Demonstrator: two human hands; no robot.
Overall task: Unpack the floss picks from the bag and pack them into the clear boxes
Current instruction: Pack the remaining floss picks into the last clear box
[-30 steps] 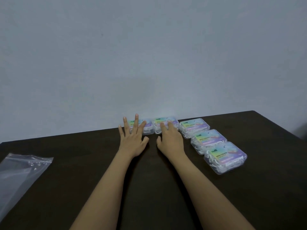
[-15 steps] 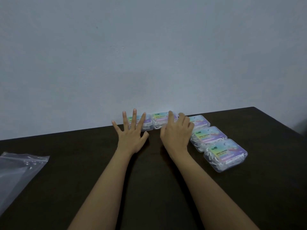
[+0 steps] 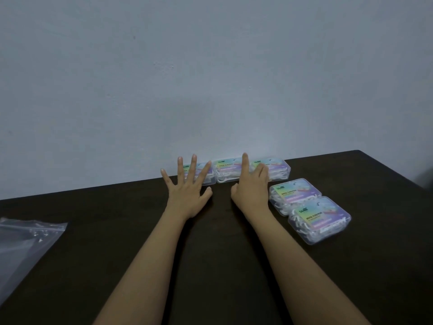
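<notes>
Head view looks down on a smooth dark brown surface [image 3: 117,254] that meets a plain pale wall [image 3: 210,66]. Five hard plastic clear boxes with round corners sit on it: a row of three [image 3: 226,171] by the wall and two more [image 3: 295,195] nearer, on the right. White floss picks [image 3: 302,225] fill them. Rainbow labels read "DENTAL FLOSS PICKS". A floppy see-through bag [image 3: 25,245] lies flat at the far left. The left hand [image 3: 187,195] has an open grip, with its fingers spread over the row's left box [image 3: 207,177]. The right hand [image 3: 251,191] grips nothing; one finger points straight and the others bend onto the row's right box [image 3: 278,170].
</notes>
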